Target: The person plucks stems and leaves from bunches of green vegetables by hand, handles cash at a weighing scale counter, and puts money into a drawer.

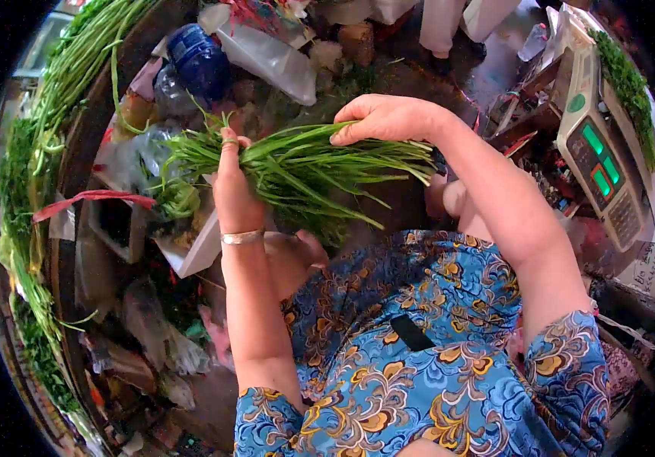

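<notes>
A loose bunch of long green stems [305, 164] lies crosswise in front of my body, leafy ends to the left and pale cut ends to the right. My left hand [234, 179], with a silver bracelet at the wrist, is wrapped round the bunch near its leafy end, thumb up. Over the upper stems on the right curves my right hand [381, 120], its thumb and fingers closing on some of them. The fingertips are partly hidden among the stems.
More greens [53, 122] line the curved ledge at the left. A scale [602, 152] with lit green digits stands at the right. A blue plastic jug [198, 61], clear bags [266, 61], a white box edge [194, 247] and a red strip [95, 198] are around. Someone's legs [442, 30] show at the top.
</notes>
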A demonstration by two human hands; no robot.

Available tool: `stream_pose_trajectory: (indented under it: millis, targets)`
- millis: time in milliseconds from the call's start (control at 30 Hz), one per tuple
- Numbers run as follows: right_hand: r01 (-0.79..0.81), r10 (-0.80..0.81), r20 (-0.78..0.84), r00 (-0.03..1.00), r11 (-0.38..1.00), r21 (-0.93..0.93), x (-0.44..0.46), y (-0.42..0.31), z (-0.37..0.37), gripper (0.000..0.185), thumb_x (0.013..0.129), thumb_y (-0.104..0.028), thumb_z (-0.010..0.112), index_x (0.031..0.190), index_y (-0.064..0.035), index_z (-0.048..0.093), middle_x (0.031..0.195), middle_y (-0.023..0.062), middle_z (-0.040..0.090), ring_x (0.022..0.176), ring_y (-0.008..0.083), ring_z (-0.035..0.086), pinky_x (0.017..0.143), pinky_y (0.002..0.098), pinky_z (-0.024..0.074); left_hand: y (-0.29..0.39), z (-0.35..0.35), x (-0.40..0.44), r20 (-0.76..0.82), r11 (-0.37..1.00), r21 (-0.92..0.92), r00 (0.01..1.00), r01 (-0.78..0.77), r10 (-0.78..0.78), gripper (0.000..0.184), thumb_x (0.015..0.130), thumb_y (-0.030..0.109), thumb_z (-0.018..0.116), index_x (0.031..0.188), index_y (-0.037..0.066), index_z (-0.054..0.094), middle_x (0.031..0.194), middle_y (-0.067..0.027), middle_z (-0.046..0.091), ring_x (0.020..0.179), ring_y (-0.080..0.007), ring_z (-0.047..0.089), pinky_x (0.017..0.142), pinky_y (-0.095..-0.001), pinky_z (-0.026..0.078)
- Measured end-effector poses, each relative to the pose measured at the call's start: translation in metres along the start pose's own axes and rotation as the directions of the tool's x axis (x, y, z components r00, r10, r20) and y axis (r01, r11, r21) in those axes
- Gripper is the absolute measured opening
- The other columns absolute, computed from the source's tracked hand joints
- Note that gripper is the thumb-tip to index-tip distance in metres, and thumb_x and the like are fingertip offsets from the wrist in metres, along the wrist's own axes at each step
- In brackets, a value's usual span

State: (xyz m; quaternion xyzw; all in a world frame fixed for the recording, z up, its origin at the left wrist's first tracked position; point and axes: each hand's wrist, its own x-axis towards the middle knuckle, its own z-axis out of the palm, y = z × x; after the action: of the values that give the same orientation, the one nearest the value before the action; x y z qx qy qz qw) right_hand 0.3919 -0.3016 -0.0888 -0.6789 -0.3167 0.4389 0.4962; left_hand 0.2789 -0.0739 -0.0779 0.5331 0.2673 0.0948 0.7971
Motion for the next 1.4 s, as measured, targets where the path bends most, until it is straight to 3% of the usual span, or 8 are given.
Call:
stream_pose_trajectory:
  millis: [433, 533, 633, 833, 1100, 1233, 1300, 1400]
  targets:
    - [-0.133, 0.134, 0.003, 0.991, 0.978, 0.161, -0.029, -0.011, -0.033, 0.035, 0.082, -0.017, 0.065, 0.113, -0.0028, 0.059, 0.089, -0.0010, 0.063, 0.073, 0.0061, 0.057, 0.056, 0.0211, 0.0472, -0.002, -0.033, 0.013, 0.176, 0.941, -0.311, 0.981, 0.134, -0.082, 0.033, 0.095, 0.038, 0.048, 0.079, 0.010, 0.055, 0.075, -0.0056, 0.063, 0.067, -0.0208, 0.061, 0.065, -0.0347, 0.052]
    - [0.095, -0.124, 0.028, 0.992, 0.870, 0.484, -0.024, 0.003, -0.037, 0.041, 0.079, -0.006, 0.062, 0.119, 0.0010, 0.054, 0.098, 0.0022, 0.064, 0.073, 0.0049, 0.059, 0.055, 0.0176, 0.0468, 0.004, -0.033, 0.012, 0.214, 0.943, -0.306, 0.974, 0.132, -0.067, 0.032, 0.096, 0.037, 0.047, 0.080, 0.010, 0.056, 0.081, -0.0068, 0.065, 0.074, -0.0220, 0.063, 0.069, -0.0378, 0.052]
    - [0.108, -0.108, -0.035, 0.993, 0.798, 0.592, -0.033, -0.003, -0.038, 0.044, 0.080, -0.005, 0.061, 0.122, 0.0009, 0.053, 0.102, 0.0039, 0.064, 0.074, 0.0051, 0.061, 0.054, 0.0156, 0.0463, -0.001, -0.039, 0.014, 0.176, 0.939, -0.325, 0.983, 0.112, -0.056, 0.031, 0.096, 0.036, 0.048, 0.082, 0.010, 0.057, 0.082, -0.0077, 0.066, 0.076, -0.0231, 0.063, 0.071, -0.0388, 0.053]
    - [0.015, 0.095, -0.318, 0.943, 0.944, 0.328, -0.027, 0.005, -0.039, 0.025, 0.085, -0.016, 0.066, 0.107, -0.0038, 0.061, 0.068, -0.0027, 0.055, 0.045, 0.0000, 0.035, 0.038, 0.0157, 0.0226, -0.008, -0.055, 0.025, 0.185, 0.925, -0.359, 0.981, 0.123, -0.059, 0.044, 0.096, 0.043, 0.044, 0.095, 0.003, 0.062, 0.092, -0.0133, 0.067, 0.080, -0.0268, 0.065, 0.074, -0.0406, 0.053]
    - [0.088, -0.001, -0.735, 0.678, 0.993, 0.079, -0.019, 0.017, -0.047, 0.018, 0.088, -0.018, 0.061, 0.103, -0.0068, 0.062, 0.064, -0.0046, 0.048, 0.049, 0.0029, 0.038, 0.044, 0.0172, 0.0299, 0.005, -0.030, 0.005, 0.082, 0.923, -0.369, 0.993, 0.107, -0.083, 0.046, 0.095, 0.043, 0.045, 0.093, 0.002, 0.065, 0.090, -0.0129, 0.068, 0.077, -0.0273, 0.065, 0.075, -0.0409, 0.054]
    - [0.139, -0.071, -0.408, 0.910, 0.981, 0.138, -0.023, -0.003, -0.024, 0.012, 0.087, -0.012, 0.059, 0.095, -0.0048, 0.064, 0.076, -0.0013, 0.061, 0.069, 0.0047, 0.057, 0.063, 0.0205, 0.0446, 0.003, -0.036, 0.007, 0.191, 0.917, -0.385, 0.981, 0.103, -0.030, 0.046, 0.094, 0.043, 0.047, 0.097, 0.001, 0.065, 0.091, -0.0132, 0.068, 0.078, -0.0272, 0.065, 0.073, -0.0399, 0.054]
    - [0.349, -0.348, -0.316, 0.883, 0.936, -0.055, -0.002, 0.014, -0.016, 0.016, 0.085, -0.010, 0.060, 0.099, -0.0024, 0.063, 0.088, 0.0013, 0.064, 0.082, 0.0076, 0.058, 0.077, 0.0235, 0.0468, 0.003, -0.033, 0.005, 0.214, 0.917, -0.387, 0.977, 0.096, -0.012, 0.046, 0.094, 0.043, 0.047, 0.097, 0.001, 0.065, 0.091, -0.0131, 0.068, 0.078, -0.0269, 0.065, 0.072, -0.0395, 0.054]
    - [0.383, -0.375, -0.293, 0.880, 0.923, -0.032, 0.011, 0.010, 0.014, 0.031, 0.077, -0.016, 0.065, 0.104, -0.0005, 0.064, 0.097, 0.0078, 0.067, 0.090, 0.0153, 0.061, 0.085, 0.0289, 0.0467, 0.006, -0.020, -0.002, 0.118, 0.927, -0.363, 0.991, 0.097, -0.057, 0.044, 0.094, 0.044, 0.049, 0.094, 0.002, 0.064, 0.090, -0.0119, 0.068, 0.077, -0.0255, 0.065, 0.071, -0.0385, 0.054]
